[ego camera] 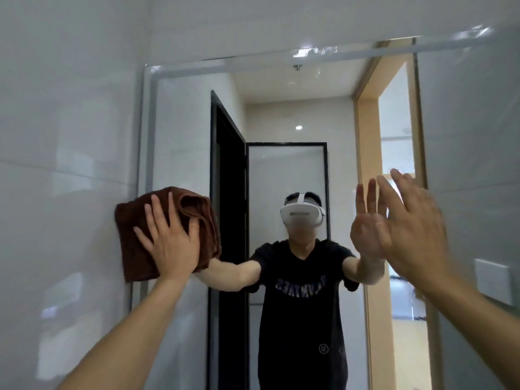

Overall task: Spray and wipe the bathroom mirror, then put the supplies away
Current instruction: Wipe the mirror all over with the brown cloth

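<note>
The left hand (168,246) presses a folded brown cloth (166,232) flat against the left edge of the bathroom mirror (281,114), so the cloth lies half on the glass and half over the pale tiled wall (64,164) beside it. The fingers (157,212) are spread wide over the cloth with the palm on it; that grip is open and flat, pinning the cloth to the surface rather than closing round it. The right hand (413,229) is raised at the right side of the mirror, fingers straight and a little apart, its grip open and holding nothing. It is blurred, and I cannot tell whether the palm touches the glass or hangs just in front of it; its reflection sits just to the left of it. In the mirror stands the reflected person in a black T-shirt (301,299) and a white headset (302,213), both arms stretched forward. Behind that figure the glass shows a black-framed door (228,192) standing ajar and, to the right, a light wooden doorway (365,164). On the wall at the far right sits a white switch plate (492,280)
</note>
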Motion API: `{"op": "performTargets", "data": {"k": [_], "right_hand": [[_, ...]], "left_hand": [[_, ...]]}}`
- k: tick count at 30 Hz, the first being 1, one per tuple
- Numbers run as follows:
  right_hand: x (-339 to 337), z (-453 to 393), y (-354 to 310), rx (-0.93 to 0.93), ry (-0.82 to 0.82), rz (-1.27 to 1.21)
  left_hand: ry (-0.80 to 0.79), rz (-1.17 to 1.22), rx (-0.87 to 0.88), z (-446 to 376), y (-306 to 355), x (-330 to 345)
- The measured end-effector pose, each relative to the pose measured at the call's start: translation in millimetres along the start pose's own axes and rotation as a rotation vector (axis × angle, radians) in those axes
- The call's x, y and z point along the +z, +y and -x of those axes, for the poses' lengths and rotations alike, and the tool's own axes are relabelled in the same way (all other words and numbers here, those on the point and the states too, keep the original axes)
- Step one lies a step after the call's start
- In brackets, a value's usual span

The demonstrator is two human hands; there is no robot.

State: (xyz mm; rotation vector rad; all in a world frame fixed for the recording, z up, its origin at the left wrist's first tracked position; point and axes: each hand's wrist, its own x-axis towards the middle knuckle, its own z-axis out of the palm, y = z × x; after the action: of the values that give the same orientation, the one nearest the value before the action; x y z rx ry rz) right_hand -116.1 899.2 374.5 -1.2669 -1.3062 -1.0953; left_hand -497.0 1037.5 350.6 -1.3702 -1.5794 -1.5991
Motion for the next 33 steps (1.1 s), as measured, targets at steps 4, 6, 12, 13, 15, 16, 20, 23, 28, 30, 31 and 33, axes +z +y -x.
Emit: {"op": "performTargets", "data": {"k": [4,6,12,13,15,16,20,23,28,30,31,33], "right_hand": [[-6.3,-6.7,11.2,-0.005,-0.016,0.016],[-13.0,-10.4,18.8,-0.001,-0.019,0.012],[-38.3,-14.1,70.0,0.028,-0.019,0.045],[-42.8,-14.7,82.2,0.031,-0.013,0.069],[-51.1,-17.3,104.2,0.045,0.011,0.105],[-55.4,-19.4,113.8,0.054,0.015,0.122],[-58.0,-25.7,126.1,0.089,-0.035,0.169],[-45.2,-36.0,111.0,0.083,-0.047,0.181],[-16.9,-66.5,49.7,0.013,0.004,0.099],[-5.2,-82.6,18.1,-0.047,0.024,0.076],[0.8,-90.1,1.9,-0.070,0.029,0.063],[12.6,-105.2,-26.1,-0.093,0.036,0.030]], "left_hand": [[0.025,0.038,0.001,15.4,70.9,2.1],[0.027,0.034,0.116,28.7,121.8,3.1],[-0.054,0.109,0.476,86.5,291.3,9.6],[-0.075,0.116,0.543,96.6,312.4,10.7],[-0.103,0.121,0.646,108.8,340.2,13.4],[-0.104,0.123,0.672,110.1,346.8,15.4],[-0.074,0.097,0.769,89.5,331.5,15.4],[-0.030,0.083,0.770,49.2,295.4,6.7],[0.052,0.049,0.510,-52.9,185.5,-8.0],[0.082,0.032,0.367,-83.7,131.8,-11.3],[0.094,0.033,0.291,-95.0,104.9,-12.2],[0.115,0.055,0.149,-111.0,58.2,-11.9]]}}
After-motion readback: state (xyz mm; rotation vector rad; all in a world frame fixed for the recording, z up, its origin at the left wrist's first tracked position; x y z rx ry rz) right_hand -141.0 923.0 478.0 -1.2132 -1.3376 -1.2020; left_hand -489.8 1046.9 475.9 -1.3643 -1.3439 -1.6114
